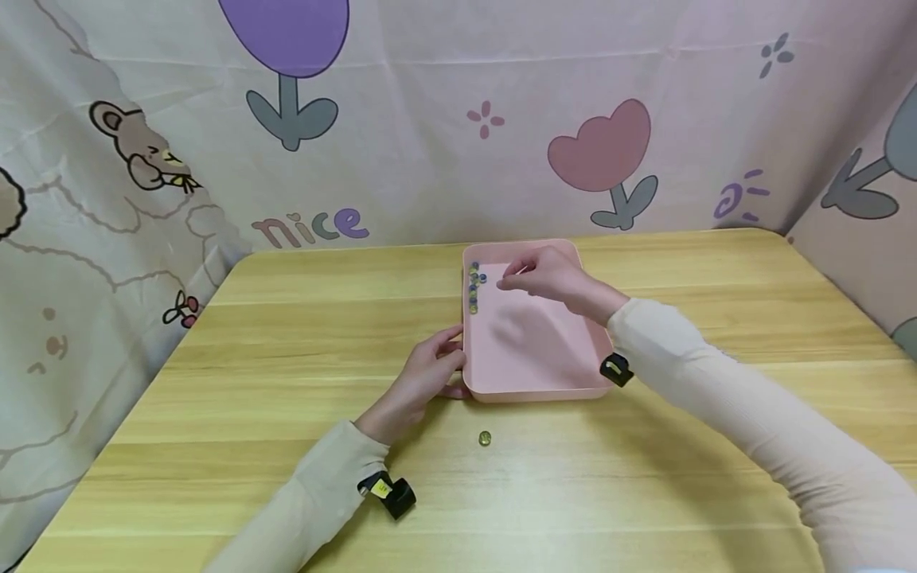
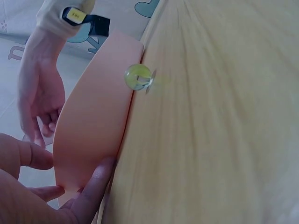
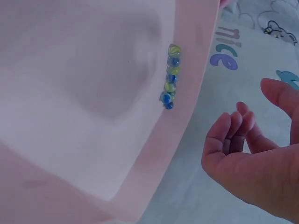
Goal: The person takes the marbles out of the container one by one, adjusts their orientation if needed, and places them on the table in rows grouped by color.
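A shallow pink tray [image 1: 544, 350] lies on the wooden table. My left hand [image 1: 430, 366] rests at its near left side, the fingertips against the outer wall and rim. Over the tray's far part is my right hand [image 1: 548, 277], bent at the fingers. In the right wrist view its thumb stands apart from the loosely curled fingers [image 3: 217, 133], with nothing between them. Blue and yellow glass marbles [image 3: 171, 78] line up along the tray's left wall, with a blue one [image 1: 483, 278] beside the row. A single yellowish marble [image 2: 138, 77] sits on the table outside the tray.
The wooden table [image 1: 286, 366] extends to both sides of the tray. Behind it hangs a printed cloth [image 1: 430, 175] with flowers and the word "nice". Each sleeve carries a small black wrist camera [image 1: 390, 493].
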Motion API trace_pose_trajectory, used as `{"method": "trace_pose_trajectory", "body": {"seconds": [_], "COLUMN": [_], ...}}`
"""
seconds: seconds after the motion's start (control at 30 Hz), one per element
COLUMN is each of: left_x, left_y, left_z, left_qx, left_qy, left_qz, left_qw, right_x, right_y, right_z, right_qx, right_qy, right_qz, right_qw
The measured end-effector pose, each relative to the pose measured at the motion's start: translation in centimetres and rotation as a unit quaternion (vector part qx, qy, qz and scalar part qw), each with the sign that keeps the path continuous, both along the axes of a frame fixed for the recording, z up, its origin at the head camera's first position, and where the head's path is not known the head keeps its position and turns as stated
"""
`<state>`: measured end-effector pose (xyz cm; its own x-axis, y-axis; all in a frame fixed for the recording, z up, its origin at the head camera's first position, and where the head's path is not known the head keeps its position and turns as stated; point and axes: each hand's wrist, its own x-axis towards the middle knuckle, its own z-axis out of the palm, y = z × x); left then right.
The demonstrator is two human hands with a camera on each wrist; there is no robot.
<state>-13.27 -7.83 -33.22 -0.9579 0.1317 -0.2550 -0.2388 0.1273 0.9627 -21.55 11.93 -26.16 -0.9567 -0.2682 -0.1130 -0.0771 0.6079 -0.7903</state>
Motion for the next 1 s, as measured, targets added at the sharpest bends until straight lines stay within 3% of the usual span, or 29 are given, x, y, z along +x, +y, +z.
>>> {"method": "trace_pose_trajectory", "body": {"seconds": [0.17,0.47,0.73,1.0], "left_x": [0.0,0.0,0.0,0.0], "left_y": [0.0,0.0,0.0,0.1], "left_z": [-0.1,0.2,0.1,0.0], "left_qx": [-0.003,-0.005,0.009,0.007], "left_qy": [-0.004,0.000,0.011,0.012], "left_qz": [-0.004,-0.001,-0.007,-0.005], "left_qw": [1.0000,1.0000,0.9999,0.9999], "right_x": [-0.6,-1.5,-1.9,-2.0], "right_y": [-1.0,-2.3,-3.4,-4.1], "right_z": [-0.7,-2.0,-1.9,-2.3], "right_qx": [0.000,0.030,0.028,0.025], "right_qy": [-0.027,-0.008,0.009,-0.018], "right_qz": [0.008,0.012,0.027,0.012], "right_qw": [1.000,0.999,0.999,0.999]}}
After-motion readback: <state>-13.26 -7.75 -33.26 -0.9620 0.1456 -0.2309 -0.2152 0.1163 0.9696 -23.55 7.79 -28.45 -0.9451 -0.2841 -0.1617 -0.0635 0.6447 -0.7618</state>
